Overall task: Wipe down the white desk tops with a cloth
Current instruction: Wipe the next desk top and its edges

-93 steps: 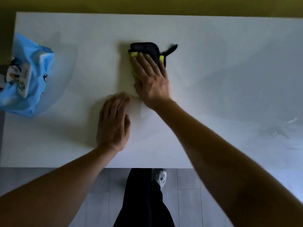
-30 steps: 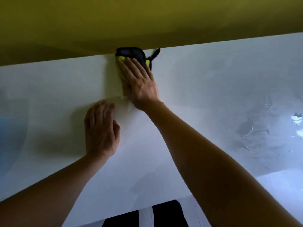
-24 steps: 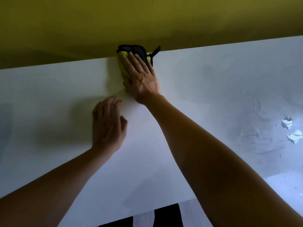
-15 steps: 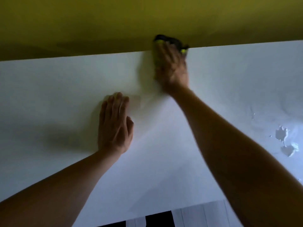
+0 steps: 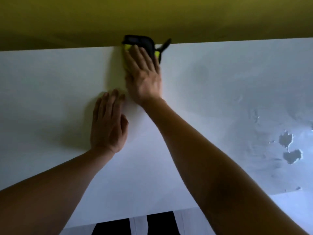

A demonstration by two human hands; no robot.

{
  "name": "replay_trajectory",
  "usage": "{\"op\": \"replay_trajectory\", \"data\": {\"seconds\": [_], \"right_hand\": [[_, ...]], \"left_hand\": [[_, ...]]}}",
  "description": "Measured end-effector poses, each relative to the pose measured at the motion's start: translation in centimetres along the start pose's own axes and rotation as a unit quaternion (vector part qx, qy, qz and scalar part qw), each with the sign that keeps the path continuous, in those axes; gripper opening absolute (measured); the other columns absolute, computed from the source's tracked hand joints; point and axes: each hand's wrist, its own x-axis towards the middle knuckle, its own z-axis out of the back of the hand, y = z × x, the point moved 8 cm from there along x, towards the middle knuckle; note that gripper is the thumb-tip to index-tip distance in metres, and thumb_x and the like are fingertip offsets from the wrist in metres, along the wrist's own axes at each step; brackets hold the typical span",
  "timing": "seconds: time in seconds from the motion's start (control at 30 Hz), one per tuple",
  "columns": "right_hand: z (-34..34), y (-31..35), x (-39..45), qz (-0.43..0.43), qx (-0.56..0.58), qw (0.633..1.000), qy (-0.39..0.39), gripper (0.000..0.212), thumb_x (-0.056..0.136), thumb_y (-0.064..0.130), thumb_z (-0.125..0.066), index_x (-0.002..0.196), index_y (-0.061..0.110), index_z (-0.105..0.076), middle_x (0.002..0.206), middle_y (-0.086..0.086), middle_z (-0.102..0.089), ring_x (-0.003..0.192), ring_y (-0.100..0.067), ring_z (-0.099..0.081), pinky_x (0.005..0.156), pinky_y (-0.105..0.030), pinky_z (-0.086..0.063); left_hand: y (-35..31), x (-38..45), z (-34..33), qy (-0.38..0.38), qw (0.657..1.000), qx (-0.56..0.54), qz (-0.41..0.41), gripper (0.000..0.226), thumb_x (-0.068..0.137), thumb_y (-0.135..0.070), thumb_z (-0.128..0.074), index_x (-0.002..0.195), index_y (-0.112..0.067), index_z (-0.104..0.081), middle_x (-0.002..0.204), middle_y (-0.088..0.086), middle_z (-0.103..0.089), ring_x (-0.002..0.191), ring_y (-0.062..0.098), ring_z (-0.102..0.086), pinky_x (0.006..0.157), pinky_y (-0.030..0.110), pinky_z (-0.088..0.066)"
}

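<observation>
— Where is the cloth [image 5: 138,41] right now?

— At the top centre of the frame, on the far edge of the white table [image 5: 50,85], right where the table meets the yellow-green wall [image 5: 152,16]. It is black with bright yellow-green showing at its left and right sides, and a thin black strap sticks out toward the upper right.

— And the right hand [image 5: 144,77]?

— It lies flat on top of the cloth, fingers straight and together, pointing toward the wall. No grip there: the fingers press down on the cloth and do not curl round it.

— The left hand [image 5: 108,122]?

— Flat on the bare table, just below and left of the right hand, near the middle of the frame. Fingers are straight, palm down, holding nothing. Its fingertips come close to the right wrist; I cannot tell whether they touch.

— Anything else on the table?

— At the right of the frame the surface shows wet smears and a few small puddles [image 5: 288,146]. At the bottom centre, past the near edge, dark trouser legs [image 5: 159,224] show over a pale floor.
</observation>
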Motion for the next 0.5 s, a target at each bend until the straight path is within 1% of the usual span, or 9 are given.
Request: {"op": "replay_trajectory", "data": {"seconds": [0.07,0.13,0.2,0.23,0.27,0.33,0.37,0.43,0.5], "right_hand": [[-0.5,0.4,-0.3,0.034,-0.002,0.998,0.050,0.067,0.092,0.041,-0.044,0.156,0.024,-0.037,0.163,-0.002,-0.033,0.153,-0.020,-0.025,0.125,-0.044,-0.016],[1.0,-2.9,-0.5,0.055,-0.004,0.998,0.035,0.067,0.090,0.039,-0.048,0.154,0.019,-0.041,0.160,-0.006,-0.039,0.150,-0.023,-0.033,0.123,-0.044,-0.023],[3.6,-8.8,-1.1,0.013,-0.012,0.999,-0.030,0.067,0.086,0.034,-0.053,0.148,0.011,-0.050,0.153,-0.013,-0.048,0.143,-0.031,-0.043,0.119,-0.045,-0.032],[5.0,-12.1,-1.8,-0.022,-0.031,0.998,-0.053,0.066,0.086,0.033,-0.054,0.148,0.010,-0.050,0.152,-0.014,-0.049,0.142,-0.033,-0.045,0.119,-0.044,-0.033],[6.3,-15.1,-2.6,-0.057,-0.053,0.995,-0.061,0.064,0.090,0.033,-0.052,0.150,0.012,-0.048,0.153,-0.013,-0.047,0.143,-0.031,-0.043,0.120,-0.042,-0.032],[8.0,-19.8,-4.0,-0.122,-0.072,0.989,-0.043,0.061,0.097,0.038,-0.043,0.155,0.017,-0.040,0.159,-0.008,-0.039,0.149,-0.026,-0.034,0.123,-0.042,-0.025],[8.2,-20.7,-4.3,-0.152,-0.073,0.985,-0.039,0.061,0.098,0.040,-0.039,0.156,0.019,-0.038,0.161,-0.007,-0.037,0.150,-0.026,-0.031,0.124,-0.043,-0.022],[8.1,-19.6,-4.6,-0.203,-0.080,0.974,-0.069,0.065,0.093,0.038,-0.038,0.154,0.015,-0.041,0.159,-0.010,-0.039,0.149,-0.029,-0.034,0.123,-0.049,-0.023],[6.7,-14.9,-4.9,-0.193,-0.051,0.974,-0.106,0.070,0.083,0.032,-0.045,0.148,0.007,-0.048,0.152,-0.018,-0.047,0.143,-0.036,-0.041,0.118,-0.055,-0.030]], "left_hand": [[-0.2,0.0,0.1,-0.001,1.000,-0.004,-0.004,0.062,0.096,-0.017,-0.040,0.156,-0.005,-0.041,0.164,0.020,-0.036,0.152,0.041,-0.030,0.128,0.052,-0.020],[-0.3,0.1,0.2,-0.006,1.000,-0.013,-0.012,0.060,0.097,-0.019,-0.040,0.155,-0.004,-0.042,0.163,0.021,-0.036,0.152,0.040,-0.031,0.127,0.054,-0.021],[-0.2,0.1,0.1,-0.001,1.000,-0.019,-0.018,0.060,0.098,-0.020,-0.039,0.155,-0.003,-0.041,0.164,0.021,-0.035,0.153,0.040,-0.030,0.127,0.055,-0.021],[-0.2,0.1,0.0,-0.001,1.000,-0.019,-0.018,0.060,0.098,-0.020,-0.038,0.156,-0.003,-0.041,0.164,0.021,-0.035,0.153,0.040,-0.030,0.127,0.055,-0.021],[-0.3,0.0,0.0,-0.004,1.000,-0.018,-0.018,0.060,0.098,-0.020,-0.038,0.156,-0.003,-0.041,0.164,0.021,-0.034,0.153,0.040,-0.030,0.127,0.055,-0.021],[-0.4,0.1,0.1,-0.008,1.000,-0.019,-0.016,0.061,0.097,-0.020,-0.038,0.156,-0.003,-0.041,0.164,0.021,-0.034,0.153,0.039,-0.030,0.127,0.055,-0.020],[-0.4,0.2,0.1,-0.011,1.000,-0.022,-0.015,0.061,0.097,-0.020,-0.038,0.156,-0.003,-0.041,0.164,0.020,-0.034,0.153,0.038,-0.030,0.127,0.054,-0.020],[-0.4,0.2,0.1,-0.017,0.999,-0.026,-0.014,0.061,0.096,-0.019,-0.038,0.155,-0.004,-0.041,0.164,0.020,-0.035,0.153,0.037,-0.029,0.127,0.054,-0.020],[-0.4,0.2,0.1,-0.025,0.999,-0.033,-0.012,0.061,0.095,-0.017,-0.040,0.155,-0.005,-0.042,0.164,0.018,-0.036,0.153,0.035,-0.029,0.128,0.052,-0.020]]}}
